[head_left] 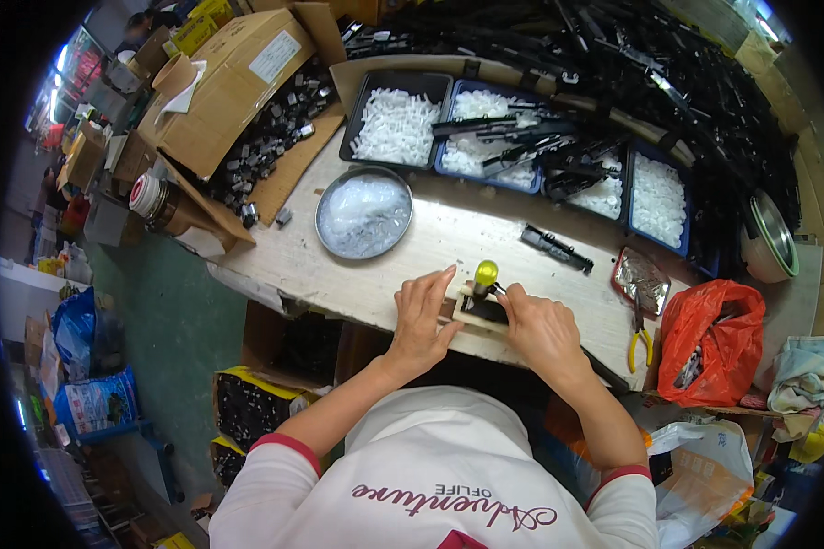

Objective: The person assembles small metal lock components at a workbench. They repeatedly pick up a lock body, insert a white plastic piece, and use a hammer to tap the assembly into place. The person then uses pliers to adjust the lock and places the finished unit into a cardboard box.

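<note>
A small pale block fixture (462,322) sits near the table's front edge, with a dark slim part (485,309) lying in it. Above it stands a knob (487,273) with a shiny yellow-green ball top. My left hand (420,316) is at the fixture's left end, fingers stretched and apart, with the thumb close to the block. At the right end my right hand (545,334) has its fingers bent and pressed together around the dark part's end. Its fingertips are partly hidden. Beyond the hands, a black slim assembly (557,248) lies on the table.
A round metal bowl (323,229) holds a whitish, glossy mass. White pieces fill bins (345,151) at the back, some under black parts. A large black heap (705,101) rises behind. Yellow-handled pliers (641,348) and a red bag (714,339) are at right; small metal pieces (256,165) spill left.
</note>
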Action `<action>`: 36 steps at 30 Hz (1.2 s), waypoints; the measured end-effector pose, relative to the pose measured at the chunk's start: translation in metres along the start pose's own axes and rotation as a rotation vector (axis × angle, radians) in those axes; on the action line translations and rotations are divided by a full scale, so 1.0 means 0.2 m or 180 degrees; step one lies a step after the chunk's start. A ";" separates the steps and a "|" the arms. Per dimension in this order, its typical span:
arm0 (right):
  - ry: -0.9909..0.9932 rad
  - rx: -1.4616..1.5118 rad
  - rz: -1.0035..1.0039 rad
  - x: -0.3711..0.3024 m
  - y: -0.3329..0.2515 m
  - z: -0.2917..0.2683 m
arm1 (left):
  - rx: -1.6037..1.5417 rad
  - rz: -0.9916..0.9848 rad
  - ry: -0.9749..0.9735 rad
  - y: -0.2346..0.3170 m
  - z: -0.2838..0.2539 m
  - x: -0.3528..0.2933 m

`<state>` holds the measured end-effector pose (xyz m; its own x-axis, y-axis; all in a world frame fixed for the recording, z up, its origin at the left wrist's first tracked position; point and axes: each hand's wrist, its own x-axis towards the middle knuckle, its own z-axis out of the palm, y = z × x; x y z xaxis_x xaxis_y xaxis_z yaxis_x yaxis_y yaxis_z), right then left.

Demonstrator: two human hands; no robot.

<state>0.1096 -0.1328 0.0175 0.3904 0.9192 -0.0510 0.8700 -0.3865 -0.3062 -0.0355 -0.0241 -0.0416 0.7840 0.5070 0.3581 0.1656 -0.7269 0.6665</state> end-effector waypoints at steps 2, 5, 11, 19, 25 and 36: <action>0.0271 0.0138 -0.0105 -0.03 0.00 -0.03 | -0.0098 -0.0063 -0.0066 -0.01 -0.02 -0.01; 0.0604 0.0501 -0.0149 -0.05 -0.04 -0.02 | -0.0220 -0.0185 -0.0210 0.00 -0.03 -0.02; 0.0908 0.0175 0.0230 -0.13 0.11 0.02 | -0.0059 0.0147 -0.0465 0.09 0.01 0.06; 0.1083 -0.0357 0.1019 -0.43 0.42 0.12 | 0.0087 0.1049 -0.0896 0.15 0.18 0.16; 0.1355 -0.0860 0.1244 -0.48 0.67 0.05 | -0.1120 0.0405 -0.0783 0.12 0.10 0.25; 0.1512 0.0936 0.0914 -0.45 0.58 -0.15 | -0.4217 -0.2227 -0.1040 0.16 0.05 0.21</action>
<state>0.1846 -0.2633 0.0142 0.7462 0.6220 0.2372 0.6177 -0.5140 -0.5952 0.0092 -0.0309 -0.0123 0.9009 0.3114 -0.3023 0.0493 0.6187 0.7841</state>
